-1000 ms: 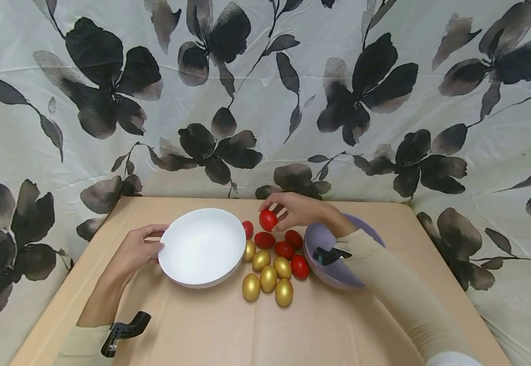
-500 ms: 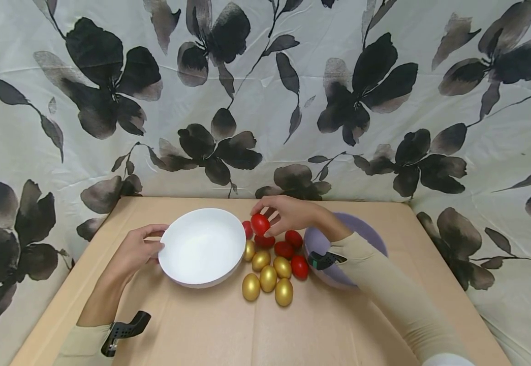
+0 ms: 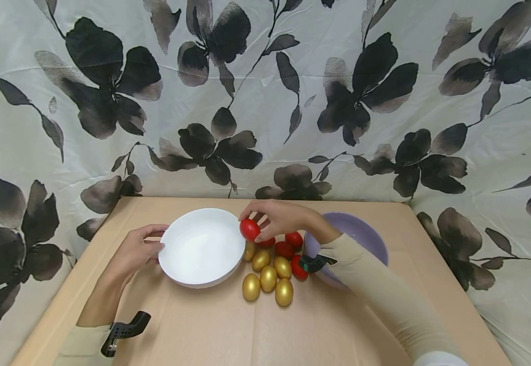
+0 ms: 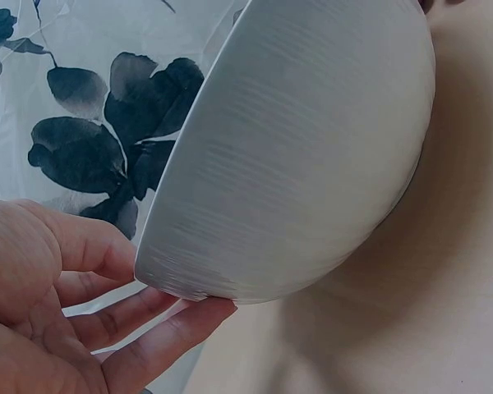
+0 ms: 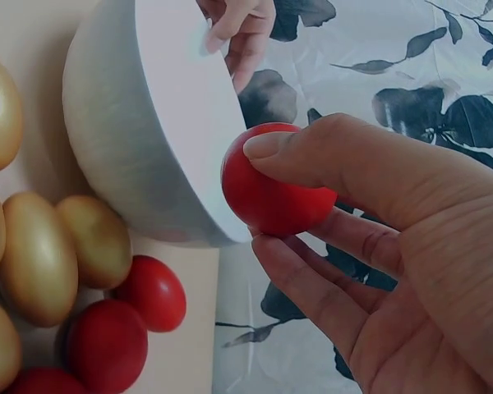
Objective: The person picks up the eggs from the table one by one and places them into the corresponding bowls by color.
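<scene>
Since a second ago the right hand (image 3: 280,218) has carried the red egg (image 3: 249,229) leftward, from above the cluster of eggs to the right rim of the white bowl (image 3: 201,247); half a second ago it was only midway there. Now the egg sits in the air just at that rim, pinched between thumb and curled fingertips (image 5: 267,146), as the right wrist view shows plainly. Its long axis lies roughly level, running left to right in that view; which end is the pointed one I cannot tell. Left hand (image 3: 136,249) has not shifted: it grips the bowl's left rim, thumb over the edge and fingers (image 4: 168,328) curled beneath. Loose red eggs (image 3: 285,249) and gold eggs (image 3: 268,278) lie together on the tan table (image 3: 256,335), between the white bowl and a purple bowl (image 3: 366,234), which the right forearm partly covers.
</scene>
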Demonstrator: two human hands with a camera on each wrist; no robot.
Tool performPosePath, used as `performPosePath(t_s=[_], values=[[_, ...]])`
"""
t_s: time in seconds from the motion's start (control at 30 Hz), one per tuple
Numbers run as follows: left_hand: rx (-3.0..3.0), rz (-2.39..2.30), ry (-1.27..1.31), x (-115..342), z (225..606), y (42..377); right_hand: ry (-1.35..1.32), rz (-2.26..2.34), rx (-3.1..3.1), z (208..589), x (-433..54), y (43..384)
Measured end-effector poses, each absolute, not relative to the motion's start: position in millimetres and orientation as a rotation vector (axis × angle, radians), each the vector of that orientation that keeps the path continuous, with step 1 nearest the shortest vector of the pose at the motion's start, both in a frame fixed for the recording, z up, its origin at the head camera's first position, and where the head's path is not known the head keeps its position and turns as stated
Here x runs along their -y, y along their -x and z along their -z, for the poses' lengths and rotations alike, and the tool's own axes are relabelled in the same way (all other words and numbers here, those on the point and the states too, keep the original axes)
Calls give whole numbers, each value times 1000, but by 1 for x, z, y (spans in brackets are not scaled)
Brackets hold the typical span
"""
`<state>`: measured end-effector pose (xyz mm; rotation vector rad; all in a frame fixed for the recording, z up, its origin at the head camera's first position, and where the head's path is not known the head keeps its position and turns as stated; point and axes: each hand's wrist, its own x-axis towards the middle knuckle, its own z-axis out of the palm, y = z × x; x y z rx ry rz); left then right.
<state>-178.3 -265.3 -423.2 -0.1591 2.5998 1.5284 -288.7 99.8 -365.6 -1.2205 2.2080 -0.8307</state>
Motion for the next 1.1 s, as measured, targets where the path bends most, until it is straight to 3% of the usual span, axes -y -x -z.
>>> performPosePath(t_s=[1.1], values=[[-2627,-1530,144,265,427,176,1298,816,-2195,384,-62,292]])
